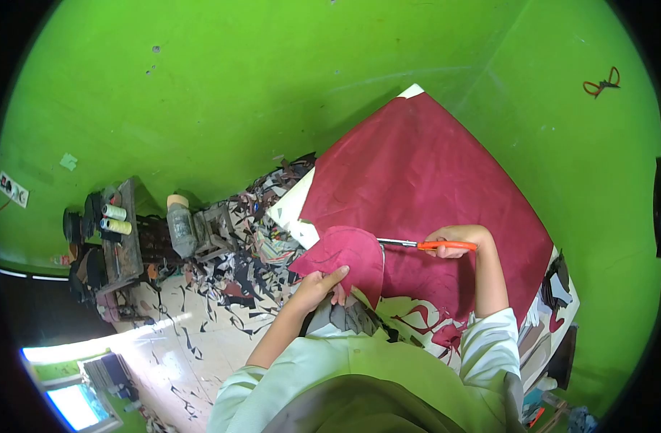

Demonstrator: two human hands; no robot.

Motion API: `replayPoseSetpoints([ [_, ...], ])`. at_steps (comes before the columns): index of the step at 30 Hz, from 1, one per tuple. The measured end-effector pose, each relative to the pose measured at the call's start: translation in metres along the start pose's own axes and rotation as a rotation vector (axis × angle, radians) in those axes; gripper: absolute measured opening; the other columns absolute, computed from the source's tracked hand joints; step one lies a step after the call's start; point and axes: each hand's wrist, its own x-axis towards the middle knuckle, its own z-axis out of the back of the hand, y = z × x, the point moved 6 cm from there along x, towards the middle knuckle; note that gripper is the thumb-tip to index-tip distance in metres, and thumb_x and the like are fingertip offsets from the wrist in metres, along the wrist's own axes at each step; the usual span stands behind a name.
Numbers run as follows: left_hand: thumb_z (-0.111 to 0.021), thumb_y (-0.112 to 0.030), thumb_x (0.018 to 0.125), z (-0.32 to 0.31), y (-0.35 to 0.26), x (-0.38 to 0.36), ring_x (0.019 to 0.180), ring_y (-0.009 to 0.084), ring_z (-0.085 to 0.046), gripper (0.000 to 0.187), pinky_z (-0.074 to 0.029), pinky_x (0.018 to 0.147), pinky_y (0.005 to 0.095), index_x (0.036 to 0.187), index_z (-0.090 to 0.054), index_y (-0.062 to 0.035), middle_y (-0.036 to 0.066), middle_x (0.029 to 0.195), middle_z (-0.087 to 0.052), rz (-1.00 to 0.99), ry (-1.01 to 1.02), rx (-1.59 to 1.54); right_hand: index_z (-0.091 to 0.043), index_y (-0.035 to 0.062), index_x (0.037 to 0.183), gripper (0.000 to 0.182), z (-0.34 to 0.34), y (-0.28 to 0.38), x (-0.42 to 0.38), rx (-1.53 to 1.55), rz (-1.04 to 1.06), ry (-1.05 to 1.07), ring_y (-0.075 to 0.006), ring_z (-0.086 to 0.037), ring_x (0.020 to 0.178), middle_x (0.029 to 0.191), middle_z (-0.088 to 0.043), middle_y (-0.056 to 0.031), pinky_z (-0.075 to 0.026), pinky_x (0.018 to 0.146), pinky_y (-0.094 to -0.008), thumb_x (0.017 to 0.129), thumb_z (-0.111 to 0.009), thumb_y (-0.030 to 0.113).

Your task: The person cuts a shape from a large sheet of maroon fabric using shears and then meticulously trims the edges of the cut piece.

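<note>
My left hand pinches a cut piece of dark red sheet material with a rounded edge, thumb on top. Orange-handled scissors are gripped in my right hand, their blades pointing left and touching or lying very near that rounded edge. Whether the blades are apart is too small to tell. Beneath both hands, a large sheet of the same red material covers most of the table. Thin red offcuts lie at the table's near side, close to my body.
Dark scraps are heaped on the floor to the left. Beyond them stand a large clear bottle and a wooden stand with thread spools. Green walls border the table's far sides. More scraps lie at the right edge.
</note>
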Motion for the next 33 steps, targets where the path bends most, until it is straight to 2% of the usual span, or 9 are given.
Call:
replayPoseSetpoints([
  [3,-0.05,-0.04,0.085,-0.007,-0.012,0.005,0.048,0.0158,-0.05,0.049,-0.038,0.051,0.0241,0.06,-0.057,0.0009,0.014,0.056,-0.057,-0.03,-0.029,-0.093,-0.047,0.0053,0.079,0.007,-0.008,-0.018,-0.019,-0.167,0.106,-0.146,-0.0014,-0.031,0.047,0.06,-0.038,0.0058,-0.021,0.035,-0.0166,0.078,-0.045,0.012],
  [7,-0.049,-0.038,0.086,-0.024,-0.028,0.012,0.054,0.0157,-0.052,0.044,-0.039,0.054,0.0243,0.066,-0.059,-0.0003,0.012,0.06,-0.058,-0.105,-0.031,-0.142,-0.048,0.0039,0.079,0.008,-0.036,-0.028,-0.056,0.403,0.132,-0.366,-0.0034,-0.032,0.047,0.057,-0.036,0.0041,-0.025,0.039,-0.0181,0.082,-0.042,0.007],
  [8,-0.049,-0.037,0.086,-0.03,-0.032,0.014,0.056,0.0154,-0.052,0.042,-0.039,0.056,0.0245,0.069,-0.059,-0.0001,0.012,0.063,-0.059,-0.119,-0.012,-0.132,-0.048,0.0032,0.082,0.009,-0.045,-0.034,-0.06,0.734,0.122,-0.404,-0.0045,-0.033,0.047,0.06,-0.039,0.0025,-0.026,0.04,-0.0168,0.083,-0.039,0.004],
  [11,-0.048,-0.036,0.087,-0.045,-0.035,0.024,0.062,0.0145,-0.053,0.039,-0.04,0.061,0.0252,0.077,-0.059,0.0005,0.01,0.069,-0.06,-0.128,0.066,-0.043,-0.047,0.0038,0.082,0.01,-0.063,-0.039,-0.075,0.669,0.313,-0.724,-0.0039,-0.034,0.047,0.061,-0.04,0.0023,-0.025,0.04,-0.0158,0.083,-0.045,0.014],
  [12,-0.048,-0.035,0.087,-0.047,-0.028,0.032,0.064,0.0141,-0.053,0.038,-0.041,0.063,0.0255,0.079,-0.059,0.0007,0.01,0.071,-0.06,-0.109,0.098,0.025,-0.045,0.0055,0.083,0.025,-0.073,-0.032,-0.082,0.575,0.468,-0.679,-0.0031,-0.035,0.047,0.062,-0.042,0.0014,-0.025,0.04,-0.0148,0.079,-0.056,0.027],
  [15,-0.05,-0.035,0.086,-0.083,-0.045,0.024,0.068,0.012,-0.054,0.036,-0.042,0.068,0.0254,0.081,-0.059,-0.001,0.007,0.075,-0.061,-0.129,0.238,0.079,-0.043,0.007,0.084,0.037,-0.095,-0.021,-0.093,0.615,0.848,-0.756,-0.0024,-0.037,0.047,0.062,-0.044,0.0007,-0.026,0.04,-0.0145,0.073,-0.063,0.036],
  [19,-0.054,-0.032,0.085,-0.114,-0.039,0.026,0.068,0.0098,-0.054,0.03,-0.042,0.065,0.0236,0.081,-0.06,-0.0027,0.003,0.072,-0.06,-0.134,0.447,0.272,-0.043,0.0089,0.086,0.043,-0.116,-0.025,-0.108,0.54,0.825,-1.223,-0.0023,-0.041,0.053,0.071,-0.054,-0.003,-0.031,0.045,-0.0154,0.069,-0.071,0.036],
  [24,-0.057,-0.026,0.083,-0.149,-0.034,0.036,0.063,0.0059,-0.051,0.024,-0.04,0.057,0.0221,0.079,-0.058,-0.0018,0.0,0.066,-0.056,-0.163,0.721,0.6,-0.047,0.0084,0.085,0.033,-0.142,-0.05,-0.107,0.739,0.781,-1.527,-0.0039,-0.043,0.061,0.079,-0.052,-0.0001,-0.035,0.051,-0.0175,0.067,-0.074,0.014],
  [33,-0.06,-0.014,0.08,-0.22,-0.046,0.024,0.056,0.0053,-0.037,0.014,-0.033,0.049,0.0252,0.079,-0.054,-0.0011,-0.004,0.062,-0.045,-0.44,1.059,1.088,-0.046,0.0079,0.082,0.03,-0.179,-0.061,-0.138,0.583,0.688,-1.726,-0.005,-0.039,0.064,0.07,-0.041,0.0045,-0.036,0.058,-0.0184,0.068,-0.073,0.009],
])
